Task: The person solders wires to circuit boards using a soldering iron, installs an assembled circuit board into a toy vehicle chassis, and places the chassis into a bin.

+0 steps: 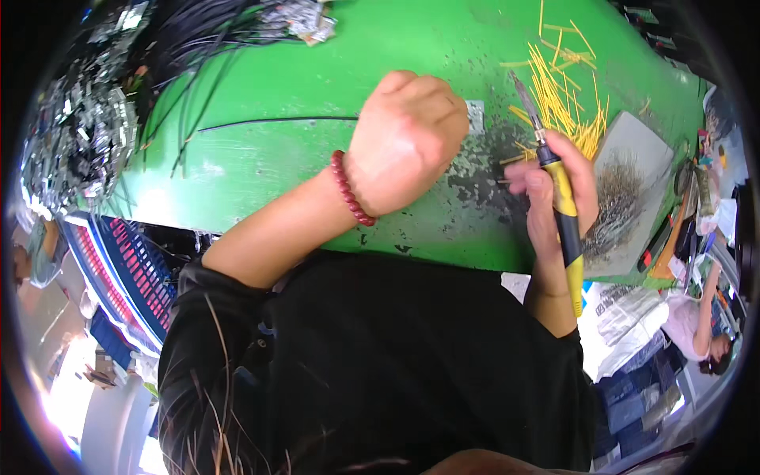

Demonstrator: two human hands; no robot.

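Note:
My left hand [413, 131] is closed with its back up, over the middle of the green table. A thin black cable [277, 120] runs from the left into this fist; the fingertips are hidden beneath. Just beyond the knuckles lies a small silvery piece [475, 116], partly covered by the hand. My right hand [558, 186] is wrapped round a soldering iron [563, 190] with a yellow and black handle. Its metal tip points up and away, beside a loose heap of thin yellow strips [566, 107]. The right fingertips are somewhat blurred.
Black cables [202, 36] and a pile of shiny metallic pieces [79, 142] cover the table's left end. A grey board [629, 190] with dark scorch marks lies at right, near assorted tools. A blue and red crate [131, 273] stands lower left. Another person [697, 324] is at far right.

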